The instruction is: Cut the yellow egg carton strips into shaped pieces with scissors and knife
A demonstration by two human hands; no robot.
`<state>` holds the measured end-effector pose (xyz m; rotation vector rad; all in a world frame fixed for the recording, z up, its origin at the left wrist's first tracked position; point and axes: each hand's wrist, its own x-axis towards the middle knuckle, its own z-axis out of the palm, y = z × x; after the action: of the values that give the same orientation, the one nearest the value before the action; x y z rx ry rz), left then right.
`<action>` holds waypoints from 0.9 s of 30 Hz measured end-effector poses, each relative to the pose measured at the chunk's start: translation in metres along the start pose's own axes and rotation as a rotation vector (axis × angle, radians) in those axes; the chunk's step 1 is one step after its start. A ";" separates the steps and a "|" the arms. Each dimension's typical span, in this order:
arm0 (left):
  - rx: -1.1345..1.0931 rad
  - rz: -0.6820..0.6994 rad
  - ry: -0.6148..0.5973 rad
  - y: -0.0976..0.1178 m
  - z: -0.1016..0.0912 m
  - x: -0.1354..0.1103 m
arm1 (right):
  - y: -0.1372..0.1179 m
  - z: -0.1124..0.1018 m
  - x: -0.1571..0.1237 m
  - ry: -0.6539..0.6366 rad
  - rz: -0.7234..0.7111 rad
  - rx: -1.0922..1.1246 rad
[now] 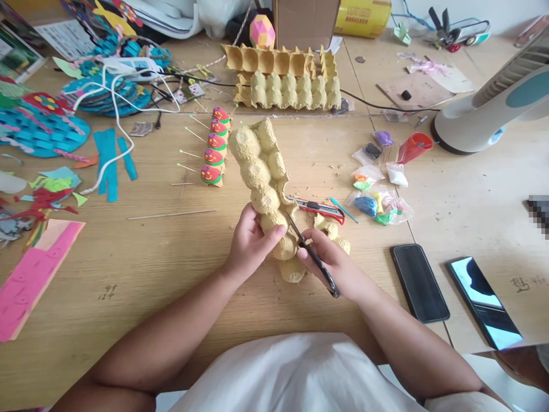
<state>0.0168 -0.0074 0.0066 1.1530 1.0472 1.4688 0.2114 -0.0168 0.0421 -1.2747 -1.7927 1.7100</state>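
My left hand (257, 240) grips a yellowish egg carton (257, 171) near its lower end, thumb pressed on one of the bumps. The carton is tilted, its far end leaning left. In my right hand (328, 257) is a pair of scissors (318, 264) with dark handles; the blades point up and left at the carton's right side, between two rows of bumps. Cut-off carton pieces (342, 245) lie just beyond my right hand. A red utility knife (317, 209) rests on the table behind the scissors.
A painted caterpillar (215, 143) with stick feelers stands left of the carton. More egg cartons (295, 90) lie at the back. Clay bags (377, 206), a red cup (415, 147), phones (420, 283) and a lamp base (467, 129) are to the right. Blue woven crafts (40, 134) sit left.
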 end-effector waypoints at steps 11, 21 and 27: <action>0.063 -0.027 -0.062 -0.001 0.001 -0.006 | -0.002 0.004 -0.007 0.019 0.061 0.112; 0.123 0.012 -0.057 0.002 0.001 -0.007 | -0.006 0.003 -0.008 0.038 0.074 0.060; 0.137 0.026 -0.036 0.003 0.001 -0.009 | -0.012 0.004 -0.008 0.027 0.120 0.144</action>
<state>0.0181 -0.0164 0.0078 1.2893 1.1256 1.4090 0.2089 -0.0237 0.0546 -1.3608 -1.5749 1.8400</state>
